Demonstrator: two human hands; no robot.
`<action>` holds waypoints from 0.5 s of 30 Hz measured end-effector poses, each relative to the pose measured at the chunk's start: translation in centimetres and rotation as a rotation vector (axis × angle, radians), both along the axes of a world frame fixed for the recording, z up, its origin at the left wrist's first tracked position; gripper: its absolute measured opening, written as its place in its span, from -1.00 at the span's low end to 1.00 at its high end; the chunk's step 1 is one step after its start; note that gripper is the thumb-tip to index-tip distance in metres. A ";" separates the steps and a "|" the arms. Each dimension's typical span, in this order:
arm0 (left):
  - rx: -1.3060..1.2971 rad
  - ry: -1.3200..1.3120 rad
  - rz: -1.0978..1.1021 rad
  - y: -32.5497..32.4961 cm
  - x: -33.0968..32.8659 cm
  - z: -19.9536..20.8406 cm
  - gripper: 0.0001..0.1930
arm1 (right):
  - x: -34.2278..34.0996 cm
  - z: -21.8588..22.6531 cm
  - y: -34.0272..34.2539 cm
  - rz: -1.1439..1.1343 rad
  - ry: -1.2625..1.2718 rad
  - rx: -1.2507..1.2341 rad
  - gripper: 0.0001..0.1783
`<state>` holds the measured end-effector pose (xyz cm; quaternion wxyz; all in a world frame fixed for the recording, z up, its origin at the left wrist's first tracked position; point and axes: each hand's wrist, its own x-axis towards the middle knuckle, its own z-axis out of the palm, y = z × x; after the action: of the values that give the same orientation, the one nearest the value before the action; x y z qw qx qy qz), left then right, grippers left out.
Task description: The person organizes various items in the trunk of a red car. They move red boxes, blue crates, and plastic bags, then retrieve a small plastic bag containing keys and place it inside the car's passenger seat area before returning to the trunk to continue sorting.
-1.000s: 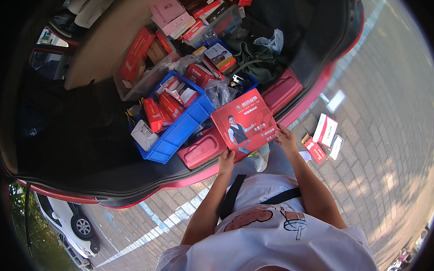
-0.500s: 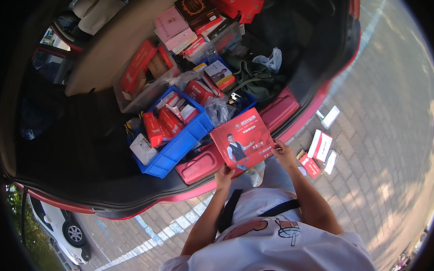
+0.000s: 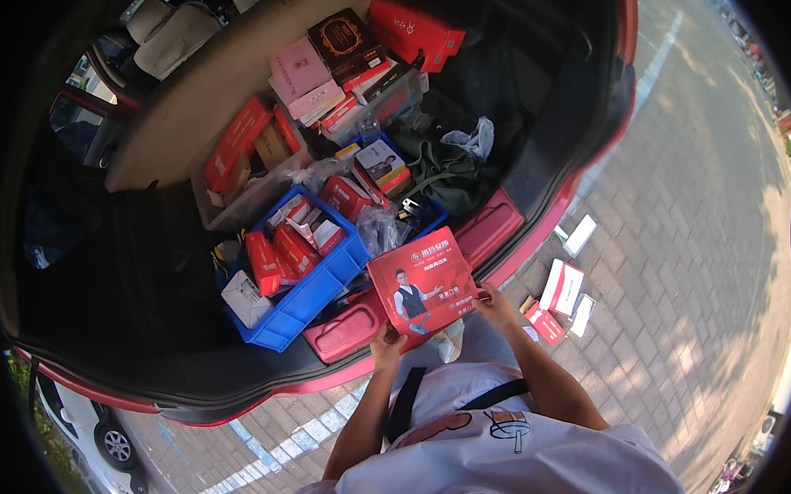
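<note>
A flat red cardboard box (image 3: 425, 285), printed with a person in a dark vest, is held in front of me over the rear edge of a car's open boot. My left hand (image 3: 387, 343) grips its near left corner, fingers mostly hidden beneath. At the near right corner my right hand (image 3: 494, 306) is closed on the same box, thumb along the edge. Just beyond and left of the box stands a blue plastic crate (image 3: 314, 295) filled with small red and white boxes. Crumpled clear plastic bags (image 3: 379, 230) lie behind the red box.
Deeper in the boot are a clear bin (image 3: 229, 220) of red boxes, a pink box (image 3: 300, 66), a dark brown box (image 3: 345, 38) and a green cloth bag (image 3: 436, 169). Opened small cartons (image 3: 561, 286) lie on the paving at right. A white car (image 3: 93, 436) is parked at left.
The whole view has shifted, so the boot and its contents sit slightly further left. Both hands keep hold of the red box, whose pose looks nearly the same.
</note>
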<state>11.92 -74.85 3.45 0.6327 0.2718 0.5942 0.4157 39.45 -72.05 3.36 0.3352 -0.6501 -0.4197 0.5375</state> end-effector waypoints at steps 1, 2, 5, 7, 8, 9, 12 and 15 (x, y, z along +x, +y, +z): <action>0.021 0.010 -0.009 0.4 -0.3 -0.4 -0.41 | -0.1 -0.2 0.4 0.009 -0.006 0.011 -0.52; 0.040 0.020 -0.018 0.8 -0.6 -0.8 -0.41 | -0.3 -0.5 0.9 0.019 -0.012 0.020 -0.52; 0.079 0.069 -0.059 1.2 -0.5 -1.1 -0.41 | -0.4 -0.5 0.4 0.002 0.003 -0.021 -0.53; 0.129 0.184 -0.070 0.8 -0.6 -1.8 -0.40 | -0.6 -0.2 0.6 -0.008 0.000 -0.075 -0.54; 0.149 0.238 -0.075 0.5 -0.6 -2.2 -0.40 | -0.7 -1.0 0.9 -0.002 -0.005 -0.047 -0.54; 0.129 0.186 -0.043 0.5 -0.6 -2.4 -0.43 | -0.5 -2.2 1.0 0.005 -0.013 -0.024 -0.54; 0.087 0.178 0.007 -0.8 -1.7 -3.4 -0.58 | -0.8 -2.6 1.3 0.028 0.032 -0.069 -0.55; 0.061 0.177 0.104 -1.5 -1.8 -3.6 -0.67 | -1.9 -1.7 0.5 0.057 0.021 -0.092 -0.54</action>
<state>10.15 -76.38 -0.12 0.5468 0.2951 0.6481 0.4403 37.59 -71.54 1.71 0.2940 -0.6469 -0.4093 0.5724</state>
